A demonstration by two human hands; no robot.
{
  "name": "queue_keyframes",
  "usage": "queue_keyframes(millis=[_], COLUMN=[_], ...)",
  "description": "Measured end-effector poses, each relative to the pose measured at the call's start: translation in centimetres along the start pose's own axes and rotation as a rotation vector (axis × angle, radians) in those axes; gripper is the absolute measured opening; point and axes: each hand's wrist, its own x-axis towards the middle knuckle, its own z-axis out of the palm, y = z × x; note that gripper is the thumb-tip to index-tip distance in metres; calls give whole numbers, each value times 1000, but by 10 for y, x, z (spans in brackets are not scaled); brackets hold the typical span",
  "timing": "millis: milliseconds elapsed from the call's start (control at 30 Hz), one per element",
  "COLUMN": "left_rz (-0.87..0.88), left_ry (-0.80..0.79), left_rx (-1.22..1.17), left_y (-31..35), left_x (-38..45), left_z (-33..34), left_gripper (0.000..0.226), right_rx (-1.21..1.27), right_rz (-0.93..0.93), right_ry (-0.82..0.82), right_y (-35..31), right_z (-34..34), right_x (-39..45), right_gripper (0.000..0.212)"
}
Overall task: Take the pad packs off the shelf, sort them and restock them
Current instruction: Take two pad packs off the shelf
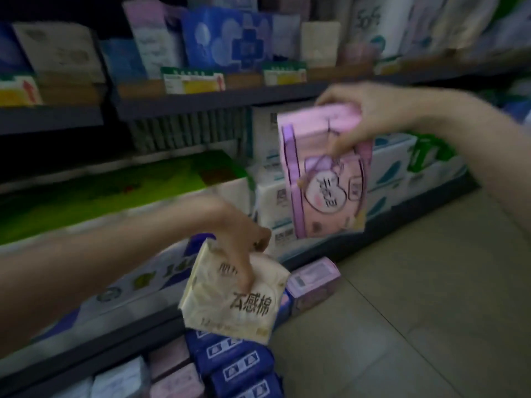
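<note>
Pink pack (324,173) upright, long axis vertical

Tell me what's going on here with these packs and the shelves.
A person stands at dim store shelving, holding one pack in each hand. The left hand grips a cream, square soft-plastic pad pack with dark printed characters low over the floor. The right hand holds a taller pink plastic pad pack with a cartoon print by its top, in front of white packs on the lower shelf. Dark blue packs and a small lilac pack lie on the tiled floor below.
</note>
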Motion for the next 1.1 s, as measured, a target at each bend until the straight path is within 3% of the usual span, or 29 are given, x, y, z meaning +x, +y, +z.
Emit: queue_keyframes(millis=[133, 267, 367, 500, 633, 767, 867, 1000, 1100], left_rz=[19, 12, -27, -66, -49, -27, -15, 13, 12], left_ry=[-19, 111, 148, 186, 136, 133, 184, 291, 339], left_rx=[-119, -230, -324, -287, -286, -313, -345, -414, -452], left_y=[17, 23, 30, 34, 38, 43, 44, 44, 46], left_x=[71, 139, 181, 219, 238, 248, 254, 259, 258], left_z=[33, 70, 100, 137, 153, 158, 164, 182, 196], left_gripper=[77, 70, 74, 71, 68, 66, 67, 67, 66], right_rx=[-199, -322, -334, -266, -278, -258, -303, -590, -565], right_rz=[105, 190, 225, 164, 87, 195, 122, -257, -195], right_ry=[-329, -460, -475, -375, -380, -566, -583, -440, -541], right_y=[75, 153, 204, 231, 233, 242, 250, 253, 249], right_z=[77, 187, 273, 357, 388, 408, 403, 394, 404], right_x=[-7, -20, -34, -50, -43, -32, -30, -20, -17], right_gripper=[58, 65, 71, 70, 89, 99, 87, 58, 64])
